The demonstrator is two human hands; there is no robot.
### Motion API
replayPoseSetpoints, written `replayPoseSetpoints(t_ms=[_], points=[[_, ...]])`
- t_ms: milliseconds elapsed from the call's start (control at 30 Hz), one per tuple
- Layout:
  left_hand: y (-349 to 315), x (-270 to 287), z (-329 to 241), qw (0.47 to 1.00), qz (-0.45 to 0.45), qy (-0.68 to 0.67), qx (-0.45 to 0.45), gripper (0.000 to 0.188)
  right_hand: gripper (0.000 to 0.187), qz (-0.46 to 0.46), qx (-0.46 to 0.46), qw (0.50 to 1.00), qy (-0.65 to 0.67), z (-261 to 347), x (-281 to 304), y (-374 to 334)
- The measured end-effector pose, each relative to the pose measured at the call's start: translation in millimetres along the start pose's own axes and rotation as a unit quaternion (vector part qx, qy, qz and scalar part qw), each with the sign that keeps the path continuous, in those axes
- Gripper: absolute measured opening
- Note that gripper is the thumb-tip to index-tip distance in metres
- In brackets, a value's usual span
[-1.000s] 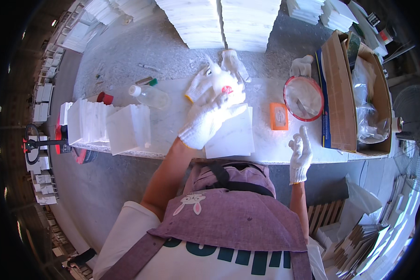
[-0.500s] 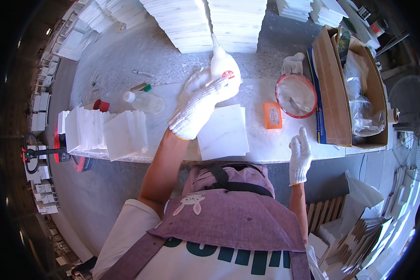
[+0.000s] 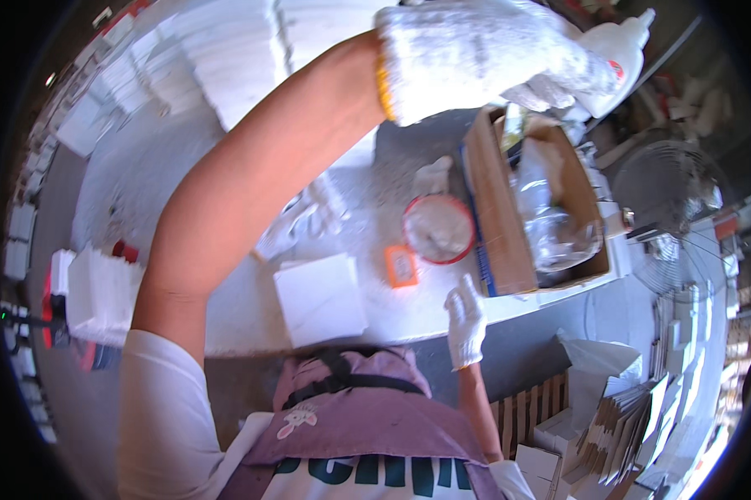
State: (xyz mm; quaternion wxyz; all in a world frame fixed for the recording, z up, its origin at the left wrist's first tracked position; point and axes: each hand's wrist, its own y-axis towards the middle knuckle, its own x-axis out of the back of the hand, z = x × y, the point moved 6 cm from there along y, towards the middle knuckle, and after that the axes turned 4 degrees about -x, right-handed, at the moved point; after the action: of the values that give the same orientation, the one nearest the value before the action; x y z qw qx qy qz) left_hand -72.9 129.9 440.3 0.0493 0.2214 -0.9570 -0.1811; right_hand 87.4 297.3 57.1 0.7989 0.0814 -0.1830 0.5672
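Though aslant, white bottle in left hand.

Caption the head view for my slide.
Gloved left hand holding a white squeeze bottle near an open cardboard box, right hand by the table edge.

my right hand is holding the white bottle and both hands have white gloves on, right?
Wrong hand: the head view shows the left hand holding the white bottle, not the right hand. Both do have white gloves on.

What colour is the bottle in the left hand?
The bottle is white with a red mark, best seen in the head view.
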Motion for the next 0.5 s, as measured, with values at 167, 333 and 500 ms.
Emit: replayPoseSetpoints(t_ms=[167,333,500], points=[[93.0,-31.0,1.4,0.991,0.11,-0.019,-0.072,0.023,0.046,-0.111,-0.001,0.991,-0.075,-14.0,58.1,-24.7],[103.7,-53.5,-6.8,0.988,0.132,-0.03,-0.073,0.022,0.046,-0.154,0.0,0.982,-0.108,-28.1,75.4,-56.0],[51.8,-60.2,2.2,0.992,0.051,-0.081,-0.081,0.035,0.044,-0.118,-0.065,0.991,0.005,-27.4,58.9,-62.2]])
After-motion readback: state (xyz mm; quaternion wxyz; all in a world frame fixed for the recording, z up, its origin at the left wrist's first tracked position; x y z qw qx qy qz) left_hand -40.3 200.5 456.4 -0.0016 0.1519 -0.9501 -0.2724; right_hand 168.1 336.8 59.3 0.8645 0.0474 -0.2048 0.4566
